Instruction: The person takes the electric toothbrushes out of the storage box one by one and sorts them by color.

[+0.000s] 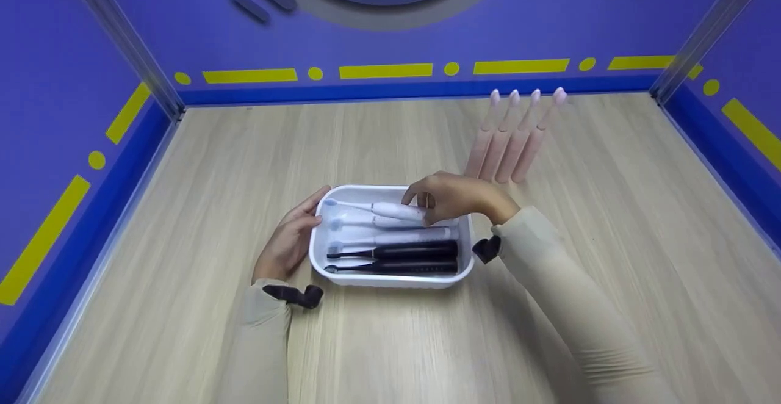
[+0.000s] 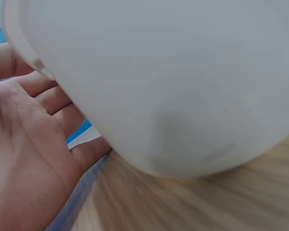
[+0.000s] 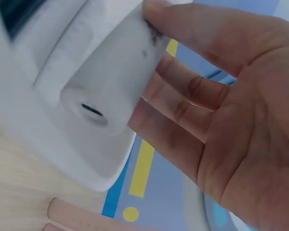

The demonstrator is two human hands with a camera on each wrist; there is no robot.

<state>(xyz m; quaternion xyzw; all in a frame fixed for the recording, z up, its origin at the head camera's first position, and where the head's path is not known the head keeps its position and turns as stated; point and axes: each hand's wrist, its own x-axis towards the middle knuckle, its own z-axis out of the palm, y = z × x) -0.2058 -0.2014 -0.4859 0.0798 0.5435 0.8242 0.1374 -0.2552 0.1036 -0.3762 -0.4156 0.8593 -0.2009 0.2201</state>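
A white plastic bin (image 1: 390, 280) stands on the table. My left hand (image 1: 291, 239) holds its left side, thumb at the rim and fingers along the outer wall; in the left wrist view the bin's wall hides much of the scene. Inside lie several electric toothbrushes, heads to the left: black ones (image 1: 418, 250) at the near side, a pale one (image 1: 415, 236) behind them. Over the bin's far right part, my right hand (image 1: 454, 198) pinches a white electric toothbrush (image 1: 393, 210) by its handle. Its base with a dark slot shows in the right wrist view.
Several pink electric toothbrushes (image 1: 511, 147) stand upright in a row on the wood-grain table (image 1: 256, 147), behind and right of the bin. Blue panels with yellow marks (image 1: 385, 71) enclose the table at the back and both sides.
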